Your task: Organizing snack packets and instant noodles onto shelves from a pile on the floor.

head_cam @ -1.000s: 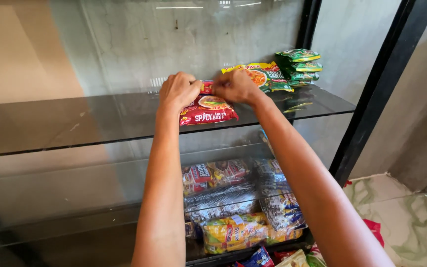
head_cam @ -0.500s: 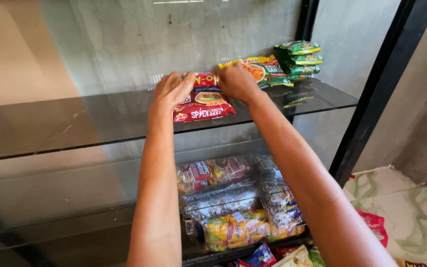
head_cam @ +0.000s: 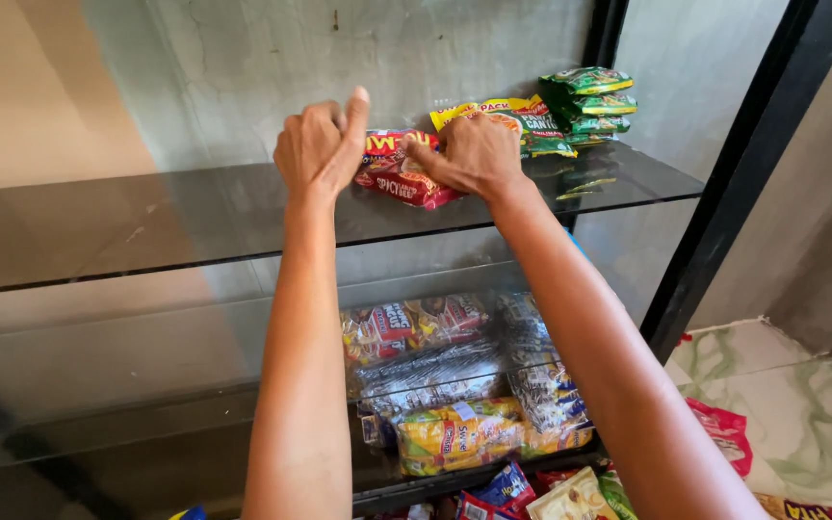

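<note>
The red noodle packet is glossy plastic film. The shelf is smooth dark glass with a reflective sheen. The wall behind is rough matt grey plaster. The frame post is matt black metal.

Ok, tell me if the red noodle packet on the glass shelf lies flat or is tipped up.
Tipped up: the red noodle packet slants, far end raised between the left hand and right hand, near edge on the glass shelf.

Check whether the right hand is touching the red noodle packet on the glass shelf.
Touching: the head view shows the right hand with its fingertips pressed onto the red noodle packet.
</note>
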